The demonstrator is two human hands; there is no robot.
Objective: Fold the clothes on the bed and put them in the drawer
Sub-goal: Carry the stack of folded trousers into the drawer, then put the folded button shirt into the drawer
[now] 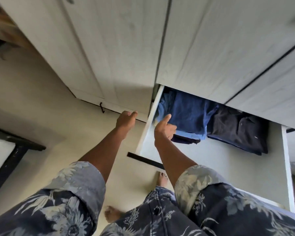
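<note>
Two side walls bound the open drawer. The left wall is a white edge running from the frame's centre down toward the lower middle, and the right wall is a long white edge at the far right. A black handle strip marks its front, just below centre. Above it, the white wardrobe doors fill the upper frame, and their lower edge overhangs the back of the drawer. The near half of the drawer shows only its pale bottom, a broad open stretch between the clothes and the front. Left of the drawer, pale floor stretches open to a dark-framed piece of furniture at the left edge. Two bare feet stand on the floor at lower centre.

Inside, at the back, the folded clothes lie in two stacks side by side, close together. The blue stack sits against the left wall, with a deep blue piece on top and lighter blue and dark layers below. The dark navy stack lies to its right.

The left hand hangs over the floor just outside the drawer's left wall, its fingers loosely curled and holding nothing. The right hand is over the drawer's left side at the blue stack's near corner, thumb raised against the fabric and fingers curled. Whether it grips the cloth cannot be told.
</note>
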